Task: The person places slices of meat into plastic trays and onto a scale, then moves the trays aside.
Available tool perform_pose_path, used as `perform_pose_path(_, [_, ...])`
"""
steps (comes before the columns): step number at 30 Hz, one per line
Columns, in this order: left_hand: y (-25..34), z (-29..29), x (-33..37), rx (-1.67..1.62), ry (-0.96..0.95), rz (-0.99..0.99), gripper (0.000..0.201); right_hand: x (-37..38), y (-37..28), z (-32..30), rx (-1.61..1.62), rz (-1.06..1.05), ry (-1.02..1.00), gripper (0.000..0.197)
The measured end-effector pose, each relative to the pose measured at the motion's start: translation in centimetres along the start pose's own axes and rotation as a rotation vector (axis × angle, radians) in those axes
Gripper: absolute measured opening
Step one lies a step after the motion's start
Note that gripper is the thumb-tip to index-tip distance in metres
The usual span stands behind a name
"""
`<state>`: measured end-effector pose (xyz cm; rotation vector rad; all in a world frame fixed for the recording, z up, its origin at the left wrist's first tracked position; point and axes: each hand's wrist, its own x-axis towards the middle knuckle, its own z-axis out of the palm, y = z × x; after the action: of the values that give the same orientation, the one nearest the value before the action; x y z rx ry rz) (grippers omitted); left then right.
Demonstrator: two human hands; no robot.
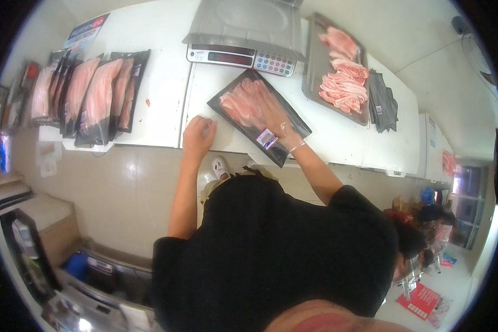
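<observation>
A black-backed clear pack of sliced raw meat (242,102) lies slantwise on the white counter, with a small printed label (267,139) near its lower edge. My right hand (280,128), in a clear plastic glove, lies flat on the pack with its fingers stretched over the meat. To the left of the pack, at the counter's front edge, my left hand (198,136) is bare and curled closed. Whether it holds anything is hidden.
A grey-covered digital scale (221,57) stands just behind the pack. Several filled meat packs (100,94) lean together at the left. On the right are a metal tray (311,83) with loose meat slices (346,86) and a stack of black empty-looking packs (383,102).
</observation>
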<state>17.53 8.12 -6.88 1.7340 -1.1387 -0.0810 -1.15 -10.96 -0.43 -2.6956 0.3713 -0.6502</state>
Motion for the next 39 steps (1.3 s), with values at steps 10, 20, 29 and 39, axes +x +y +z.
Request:
perform_pose_path(10, [0.6,-0.3,0.2,-0.06,-0.009,-0.063,0.012,2.1,1.0,0.5,-0.213,-0.158,-0.293,0.059])
perform_pose_path(20, [-0.3,0.9,-0.3,-0.043,0.041,-0.072,0.01,-13.5,4.7,-3.8,0.229,-0.091,0.027,0.053])
perform_pose_path(29, [5.3,4.3,-4.4,-0.112,0.315,-0.184,0.023,-16.6,22.2,-17.0,-0.302,0.28,0.271,0.035])
perform_pose_path(39, [14.2,9.4,-8.1,0.05,0.279,-0.14,0.022,-14.6,27.5,-18.7,-0.296,0.025,-0.156,0.037])
